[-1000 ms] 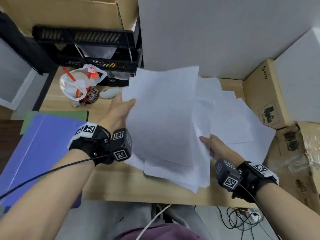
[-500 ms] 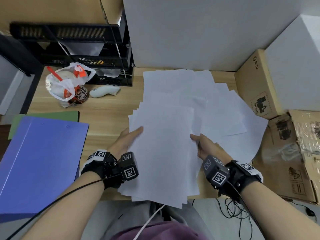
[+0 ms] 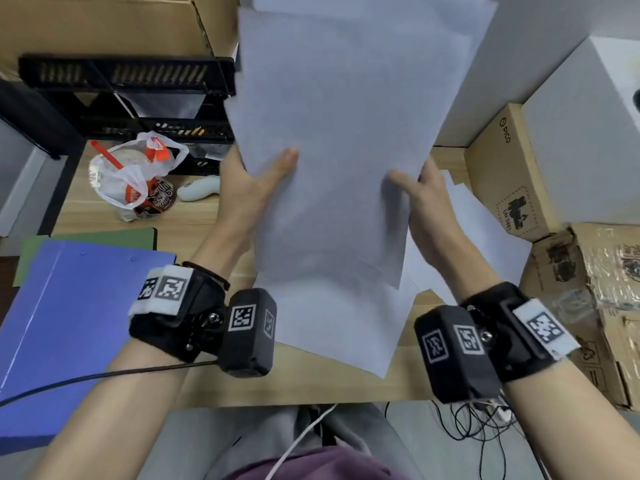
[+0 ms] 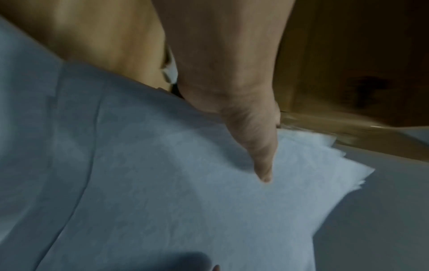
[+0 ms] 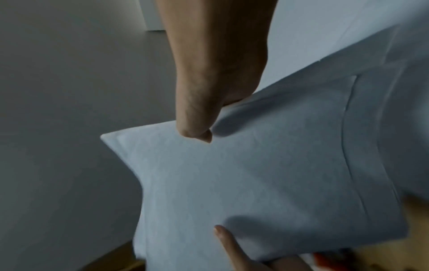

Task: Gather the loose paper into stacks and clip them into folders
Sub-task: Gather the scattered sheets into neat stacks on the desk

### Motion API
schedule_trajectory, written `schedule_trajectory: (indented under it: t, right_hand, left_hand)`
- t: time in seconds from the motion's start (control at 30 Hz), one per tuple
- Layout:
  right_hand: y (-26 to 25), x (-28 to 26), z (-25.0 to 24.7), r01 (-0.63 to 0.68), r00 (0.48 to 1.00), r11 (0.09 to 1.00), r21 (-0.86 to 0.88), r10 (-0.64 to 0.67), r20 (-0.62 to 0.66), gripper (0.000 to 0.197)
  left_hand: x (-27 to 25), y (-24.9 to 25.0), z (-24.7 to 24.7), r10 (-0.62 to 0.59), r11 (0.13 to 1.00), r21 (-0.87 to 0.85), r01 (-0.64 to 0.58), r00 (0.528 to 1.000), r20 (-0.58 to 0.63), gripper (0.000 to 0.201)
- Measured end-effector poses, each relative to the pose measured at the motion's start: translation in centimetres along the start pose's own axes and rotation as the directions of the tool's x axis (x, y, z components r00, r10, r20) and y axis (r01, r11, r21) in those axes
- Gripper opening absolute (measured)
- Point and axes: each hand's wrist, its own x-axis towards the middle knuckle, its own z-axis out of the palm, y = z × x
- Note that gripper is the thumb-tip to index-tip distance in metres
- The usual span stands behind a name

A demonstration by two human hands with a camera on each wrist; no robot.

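Observation:
A thick stack of white paper (image 3: 343, 140) stands raised above the wooden desk (image 3: 329, 382), tilted up toward the wall. My left hand (image 3: 258, 183) grips its left edge, thumb lying on the front sheet (image 4: 162, 183). On the other side my right hand (image 3: 420, 194) grips the right edge, thumb pressed on the stack (image 5: 267, 174). A few loose sheets (image 3: 481, 237) still lie on the desk to the right, under the stack. A blue folder (image 3: 65, 327) lies at the left on top of a green folder (image 3: 93, 235).
A black file tray (image 3: 131, 95) stands at the back left. Beside it sit a bagged drink cup (image 3: 135, 174) and a small white device (image 3: 199, 188). Cardboard boxes (image 3: 509, 168) crowd the right side. Cables (image 3: 481, 427) hang below the desk edge.
Both hands have lifted the gathered stack off the desk and tipped it upright, raising it toward the wall. The hands slid up along the stack's sides.

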Motion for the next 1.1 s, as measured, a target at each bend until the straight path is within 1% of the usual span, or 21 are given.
schedule_trajectory:
  t: [0.07, 0.1, 0.13, 0.17, 0.23, 0.27, 0.3, 0.37, 0.4, 0.47, 0.53, 0.6, 0.7, 0.77, 0.8, 0.83, 0.9, 0.97, 1.0, 1.07, 1.1]
  right_hand:
    - [-1.1, -0.1, -0.5, 0.073, 0.997, 0.992, 0.102, -0.072, -0.009, 0.028]
    - [-0.7, -0.1, -0.6, 0.081, 0.997, 0.992, 0.101, -0.08, -0.019, 0.027]
    - [0.4, 0.0, -0.7, 0.065, 0.998, 0.995, 0.07, -0.063, -0.025, 0.027]
    - [2.1, 0.0, -0.8, 0.024, 0.999, 0.999, 0.024, -0.023, -0.03, 0.03]
    - [6.2, -0.4, -1.1, -0.117, 0.992, 0.99, -0.081, 0.112, -0.058, 0.037]
    - [8.1, -0.9, -1.3, -0.19, 0.98, 0.972, -0.137, 0.179, -0.085, 0.035]
    - [9.6, -1.3, -1.4, -0.246, 0.967, 0.95, -0.19, 0.228, -0.11, 0.03]
    - [10.9, -1.7, -1.1, -0.3, 0.953, 0.918, -0.26, 0.277, -0.123, 0.02]
    - [10.7, -1.6, -0.8, -0.293, 0.956, 0.917, -0.272, 0.272, -0.113, 0.018]
    - [9.2, -1.0, 0.1, -0.239, 0.969, 0.935, -0.262, 0.216, -0.117, 0.018]
    - [7.0, 0.2, 0.9, -0.17, 0.977, 0.958, -0.229, 0.133, -0.168, 0.024]
    - [4.1, 0.8, 1.4, -0.093, 0.976, 0.98, -0.178, 0.055, -0.211, 0.033]
    - [0.1, 1.3, 1.2, 0.006, 0.976, 0.994, -0.109, -0.029, -0.215, 0.033]
    - [-0.8, 1.4, 0.8, 0.021, 0.979, 0.998, -0.062, -0.033, -0.203, 0.032]
    - [-0.6, 1.4, 0.6, 0.012, 0.981, 0.998, -0.055, -0.023, -0.193, 0.031]
    - [0.1, 1.4, 0.5, -0.008, 0.984, 0.998, -0.065, -0.004, -0.178, 0.03]
    - [2.6, 1.4, 0.5, -0.085, 0.988, 0.988, -0.125, 0.068, -0.136, 0.033]
    - [5.7, 1.2, 0.6, -0.179, 0.981, 0.968, -0.178, 0.162, -0.108, 0.034]
    - [7.0, 1.1, 0.6, -0.21, 0.976, 0.956, -0.206, 0.192, -0.105, 0.032]
    - [8.7, 1.0, 0.4, -0.225, 0.973, 0.934, -0.278, 0.202, -0.11, 0.025]
    - [8.8, 1.1, 0.2, -0.212, 0.976, 0.923, -0.32, 0.186, -0.11, 0.02]
  left_hand:
    - [-0.1, 1.7, -0.5, 0.074, 0.997, 0.022, -0.076, 0.995, 0.062, 0.036]
    - [-0.1, 1.6, -0.9, 0.072, 0.996, 0.046, -0.077, 0.992, 0.101, 0.038]
    - [-0.3, 0.9, -1.3, 0.039, 0.997, 0.062, -0.047, 0.991, 0.132, 0.039]
    - [-0.5, -0.3, -1.6, -0.017, 0.997, 0.072, 0.006, 0.989, 0.15, 0.041]
    - [-1.5, -3.9, -2.3, -0.18, 0.982, 0.08, 0.17, 0.974, 0.137, 0.049]
    - [-2.2, -5.6, -2.7, -0.26, 0.964, 0.087, 0.251, 0.958, 0.118, 0.052]
    - [-2.9, -7.1, -3.1, -0.315, 0.947, 0.098, 0.306, 0.944, 0.097, 0.052]
    - [-3.7, -9.1, -3.4, -0.355, 0.93, 0.124, 0.347, 0.934, 0.042, 0.046]
    - [-3.7, -9.3, -3.2, -0.36, 0.926, 0.128, 0.356, 0.933, 0.005, 0.039]
    - [-3.2, -8.4, -2.5, -0.343, 0.931, 0.111, 0.347, 0.938, -0.054, 0.025]
    - [-2.0, -6.2, -1.6, -0.289, 0.954, 0.069, 0.291, 0.956, -0.045, 0.022]
    - [-1.0, -3.5, -1.1, -0.191, 0.98, 0.054, 0.191, 0.982, -0.005, 0.023]
    - [0.2, -0.4, -1.3, -0.041, 0.998, 0.051, 0.039, 0.999, 0.033, 0.029]
    - [0.9, 0.0, -1.7, 0.022, 1.0, 0.018, -0.023, 0.998, 0.055, 0.043]
    - [1.1, -0.4, -2.1, 0.031, 0.999, 0.003, -0.031, 0.997, 0.072, 0.051]
    - [1.2, -1.3, -2.5, 0.02, 1.0, 0.002, -0.021, 0.996, 0.089, 0.058]
    - [1.0, -4.3, -3.3, -0.074, 0.995, 0.076, 0.066, 0.992, 0.103, 0.061]
    - [-0.1, -7.6, -3.6, -0.195, 0.968, 0.178, 0.178, 0.977, 0.083, 0.049]
    - [-0.7, -8.9, -3.5, -0.236, 0.95, 0.22, 0.22, 0.971, 0.049, 0.041]
    - [-1.3, -10.2, -3.3, -0.251, 0.919, 0.305, 0.248, 0.967, -0.031, 0.026]
    - [-1.3, -10.2, -3.1, -0.245, 0.917, 0.311, 0.249, 0.968, -0.052, 0.024]
